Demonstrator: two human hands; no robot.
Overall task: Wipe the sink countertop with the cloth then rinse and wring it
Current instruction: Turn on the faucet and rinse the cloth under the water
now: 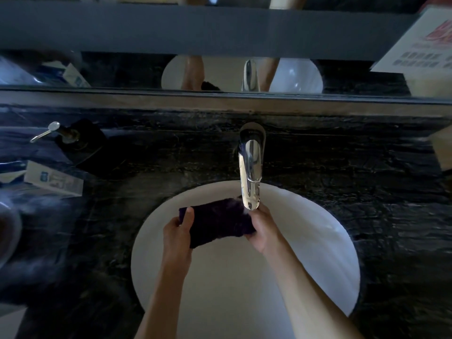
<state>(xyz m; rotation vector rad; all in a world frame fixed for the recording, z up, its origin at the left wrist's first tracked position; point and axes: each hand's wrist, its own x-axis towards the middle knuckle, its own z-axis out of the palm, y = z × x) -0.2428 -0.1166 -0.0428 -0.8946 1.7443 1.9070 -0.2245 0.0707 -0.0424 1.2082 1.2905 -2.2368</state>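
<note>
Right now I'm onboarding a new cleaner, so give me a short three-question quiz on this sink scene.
1. True or false: the cloth is held over the sink basin.
2. Which holds the cloth? A) left hand only B) right hand only C) both hands
3. Fill in: the soap dispenser stands on the countertop to the ___ of the faucet.

Key: 1 true; 2 C; 3 left.
</note>
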